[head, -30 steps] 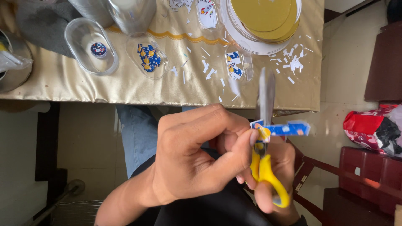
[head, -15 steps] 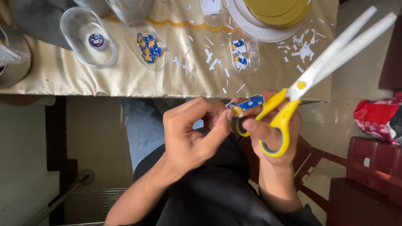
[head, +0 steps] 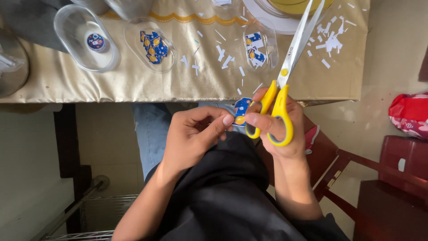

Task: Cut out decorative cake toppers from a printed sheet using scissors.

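Head view, looking down past lap to table edge. Small blue sticker piece (head: 241,111) with orange and white print, pinched at its lower edge between left hand (head: 196,136) thumb and forefinger; held in the air just below the near edge of the table (head: 133,85), above the lap. Mostly covered by fingers of both hands, shape unclear. Scissors (head: 285,76) yellow-handled, pale blades; right hand (head: 278,129) closed through the loops, thumb in one. Long axis near vertical in frame, tips pointing away over the table toward its far right corner, leaning slightly right. Blades a little parted; tips cut off at top edge. Clear oval trays (head: 149,44) holding blue pieces, white paper scraps (head: 223,53) scattered between them.
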